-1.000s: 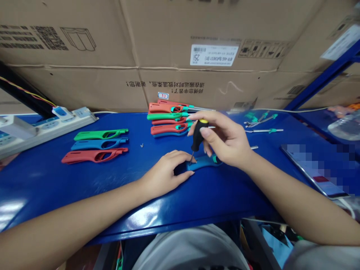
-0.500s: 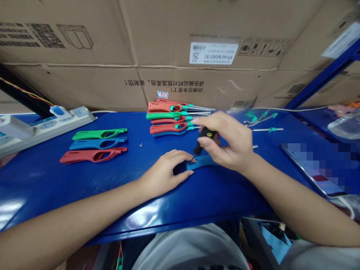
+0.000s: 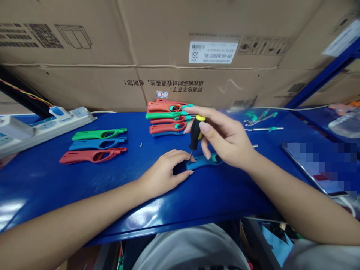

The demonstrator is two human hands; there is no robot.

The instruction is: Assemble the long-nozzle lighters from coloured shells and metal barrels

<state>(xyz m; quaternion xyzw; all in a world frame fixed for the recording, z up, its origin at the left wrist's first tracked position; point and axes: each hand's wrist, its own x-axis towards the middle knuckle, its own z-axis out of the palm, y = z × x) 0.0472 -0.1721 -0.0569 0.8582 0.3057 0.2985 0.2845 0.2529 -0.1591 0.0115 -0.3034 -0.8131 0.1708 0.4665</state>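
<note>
A blue long-nosed lighter [image 3: 203,162] lies on the blue table, its handle end pinched between the thumb and fingers of my left hand [image 3: 163,173]. My right hand [image 3: 229,140] grips a black and yellow screwdriver [image 3: 194,135] between thumb and fingers. The shaft points down and its tip meets the lighter near the handle end, right beside my left fingertips. My right hand covers part of the lighter's front, where a bit of its metal tube shows beyond. Two tiny screws [image 3: 141,144] rest on the table to the left.
Several lighters with metal tubes [image 3: 165,129] are stacked behind my hands. Green, blue and red handle shells [image 3: 92,154] lie at left, near a power strip [image 3: 75,114]. Metal tube parts [image 3: 266,129] and a phone [image 3: 315,168] are at right. A cardboard box [image 3: 98,82] stands behind.
My right hand has shifted its hold on the screwdriver, which now stands more upright with its yellow-capped handle showing. More of the blue lighter is visible. My left hand stays in place.
</note>
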